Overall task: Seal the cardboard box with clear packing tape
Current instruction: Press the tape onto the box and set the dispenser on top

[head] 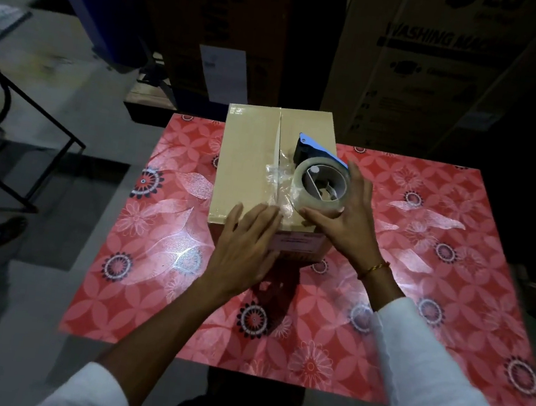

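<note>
**A:** Closest to you are your white long sleeves (433,388), both arms reaching out over the red tabletop with the flower-patterned glossy cover (423,257). So where's the box sitting?

**B:** The brown cardboard box (248,162) stands on the far half of that tabletop, about centred, flaps folded shut with the seam running away from you. There's a pale label on the near side face, too blurry to read.

**A:** And your hands?

**B:** Your left hand (248,237) is flat, fingers together and extended, pressed on the box's near top edge right at the seam. Your right hand (347,213) is curled round the roll of clear packing tape in its blue-and-black handheld dispenser (321,179), thumb on the near side of the roll and fingers wrapped over its right side. The dispenser rests on the box's right flap.

**A:** Any tape down?

**B:** A crinkled strip of clear tape (279,184) lies over the seam, between the roll and your left fingertips. Big dark cartons (431,64) stand behind the tabletop.
</note>
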